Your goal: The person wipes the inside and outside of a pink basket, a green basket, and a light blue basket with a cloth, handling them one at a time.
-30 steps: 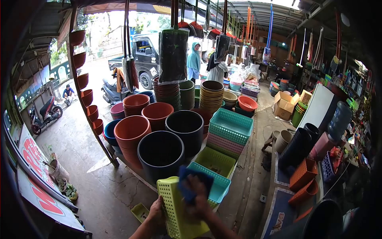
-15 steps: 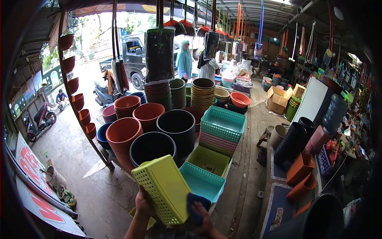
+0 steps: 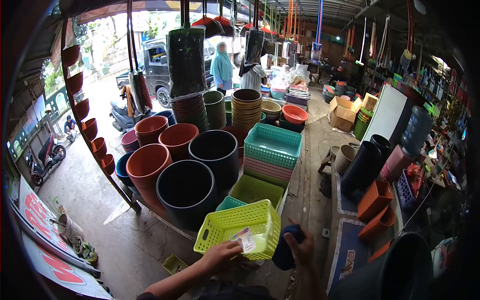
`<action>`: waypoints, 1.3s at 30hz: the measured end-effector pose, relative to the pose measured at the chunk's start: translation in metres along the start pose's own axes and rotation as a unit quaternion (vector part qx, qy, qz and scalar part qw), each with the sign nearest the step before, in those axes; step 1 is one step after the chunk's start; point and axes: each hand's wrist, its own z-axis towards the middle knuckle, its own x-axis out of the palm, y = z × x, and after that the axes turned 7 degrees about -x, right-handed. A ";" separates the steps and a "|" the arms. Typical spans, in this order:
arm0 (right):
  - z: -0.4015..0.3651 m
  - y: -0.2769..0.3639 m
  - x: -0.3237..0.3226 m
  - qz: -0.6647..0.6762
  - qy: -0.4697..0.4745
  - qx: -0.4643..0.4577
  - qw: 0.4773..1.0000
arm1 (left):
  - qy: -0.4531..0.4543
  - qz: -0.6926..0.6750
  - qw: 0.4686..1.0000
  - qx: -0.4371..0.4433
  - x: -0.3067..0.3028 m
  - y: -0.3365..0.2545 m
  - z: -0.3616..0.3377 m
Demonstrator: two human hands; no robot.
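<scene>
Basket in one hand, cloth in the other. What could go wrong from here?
1. The left hand seems to grip the yellow-green basket only at its near rim, so it could tip or slip down to the concrete floor.
2. That hand's fingers sit right at the paper label, which might peel or tear.
3. The right hand is full with the blue cloth, so it may be slow to catch the basket.
</scene>
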 end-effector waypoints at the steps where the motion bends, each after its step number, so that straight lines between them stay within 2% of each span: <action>1: 0.012 0.007 -0.001 -0.073 0.074 0.035 0.994 | 0.003 -0.002 1.000 0.001 0.006 -0.001 0.003; 2: 0.017 0.010 -0.003 -0.145 0.148 0.069 0.976 | 0.064 0.063 0.996 0.026 0.014 0.001 0.007; 3: 0.018 0.007 -0.006 -0.144 0.146 0.069 0.976 | 0.124 0.129 0.983 0.052 0.020 0.006 0.010; 5: 0.027 -0.008 -0.008 -0.267 0.198 0.182 0.926 | 0.137 0.152 0.977 0.061 0.032 0.021 0.016; 6: 0.025 -0.021 -0.010 -0.266 0.198 0.181 0.926 | 0.149 0.173 0.971 0.069 0.038 0.029 0.018; 8: 0.009 -0.056 -0.015 -0.380 0.146 0.012 0.913 | 0.142 0.182 0.970 0.074 0.050 0.051 0.020; 12: -0.016 -0.101 -0.012 -0.331 0.097 0.058 0.937 | 0.114 0.218 0.966 0.079 0.067 0.075 0.022; 14: -0.022 -0.116 -0.008 -0.255 0.004 0.033 0.966 | 0.099 0.214 0.969 0.075 0.073 0.081 0.023; 17: -0.023 -0.107 -0.003 -0.258 -0.003 0.057 0.964 | 0.076 0.246 0.962 0.093 0.070 0.079 0.026; 25: -0.007 -0.122 -0.001 -0.317 -0.028 0.045 0.947 | 0.107 0.220 0.967 0.070 0.061 0.084 0.044; 27: 0.008 -0.125 -0.004 -0.274 -0.011 0.067 0.959 | 0.106 0.211 0.969 0.071 0.065 0.091 0.054; 30: 0.026 -0.130 -0.005 -0.303 -0.004 0.098 0.948 | 0.101 0.205 0.971 0.072 0.067 0.095 0.069; 32: 0.029 -0.137 -0.004 -0.306 -0.013 0.082 0.948 | 0.130 0.188 0.972 0.058 0.062 0.093 0.078; 36: 0.033 -0.137 -0.003 -0.333 -0.015 0.104 0.937 | 0.131 0.177 0.973 0.076 0.061 0.099 0.089; 39: 0.036 -0.140 -0.001 -0.341 -0.025 0.116 0.933 | 0.178 0.166 0.969 0.036 0.057 0.092 0.096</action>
